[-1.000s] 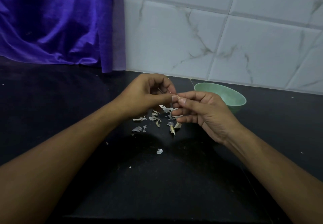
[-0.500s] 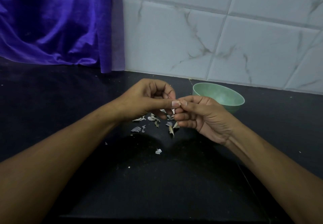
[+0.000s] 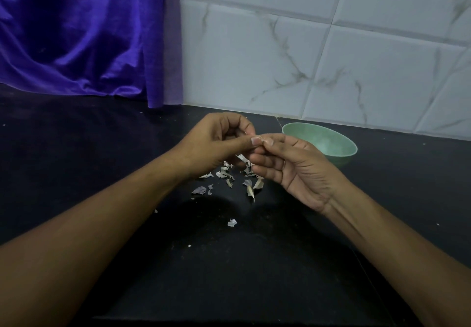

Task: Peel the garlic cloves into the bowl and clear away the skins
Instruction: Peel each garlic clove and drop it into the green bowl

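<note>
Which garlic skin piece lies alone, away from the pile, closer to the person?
The white curled skin piece on the black counter; the other sizeable pieces cluster in the pile farther from the person.

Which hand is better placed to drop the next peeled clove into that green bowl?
Probably the right hand: the bowl sits just beyond it, on its side. The left hand would have to reach across. Both pinch the clove, hidden between fingertips.

My left hand and right hand pinch a garlic clove that my fingertips hide, and they cover some skins.
</note>
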